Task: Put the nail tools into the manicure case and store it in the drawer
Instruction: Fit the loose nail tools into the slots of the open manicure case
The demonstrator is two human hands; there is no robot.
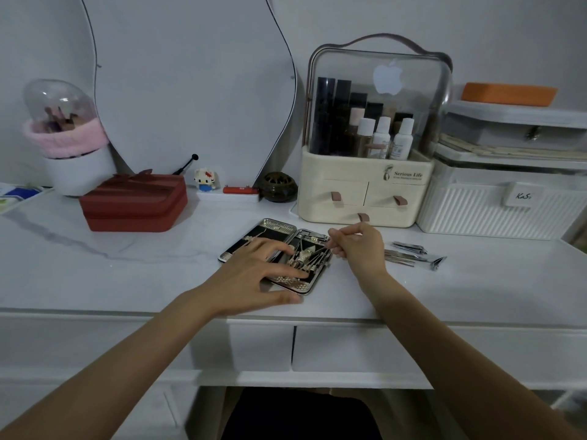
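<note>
The manicure case (pixel 275 255) lies open flat on the white tabletop (pixel 127 274), near its front edge, its two halves spread side by side and slanted away to the right. The left hand (pixel 254 274) rests across the case with its fingers (pixel 279 247) straight and spread, pressing it down and gripping nothing. The right hand (pixel 359 249) sits just beside the case's right edge, its thumb and forefinger pinching the end of a thin metal tool (pixel 320 250) whose shaft points left and down into the right half, among the tools already seated there. The loose nail tools (pixel 413 255) still to be packed lie in a small cluster on the tabletop to the right of the right hand, near it and well apart from the left; their long axes run roughly left to right, handles toward the case. The right hand is plainly the nearer one, so fetching them looks like its job while the left steadies the case. Below the tabletop's front edge sit two shut drawer fronts (pixel 333 347), likely where the case goes.
</note>
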